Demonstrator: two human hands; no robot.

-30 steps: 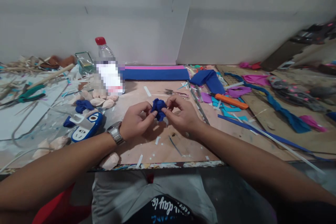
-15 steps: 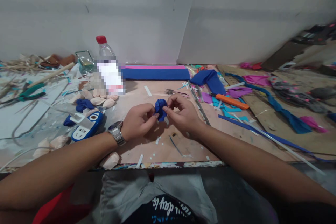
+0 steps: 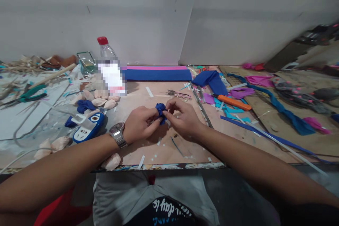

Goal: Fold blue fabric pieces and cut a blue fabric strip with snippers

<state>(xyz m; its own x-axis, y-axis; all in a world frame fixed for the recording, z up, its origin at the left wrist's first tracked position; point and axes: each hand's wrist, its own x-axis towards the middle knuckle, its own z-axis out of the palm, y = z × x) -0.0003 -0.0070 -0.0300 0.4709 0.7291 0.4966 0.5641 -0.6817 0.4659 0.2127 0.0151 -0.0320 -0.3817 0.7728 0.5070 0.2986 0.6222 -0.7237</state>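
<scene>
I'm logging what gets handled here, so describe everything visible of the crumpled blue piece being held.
The blue piece is small, deep blue and matte, bunched into ruffled folds. It looks like thin cloth or crepe paper; I cannot tell which. It sits roughly upright over the tabletop, pinched between the left-hand grip and the right-hand grip, which hide part of it; its folded top and some of its lower end show.
</scene>
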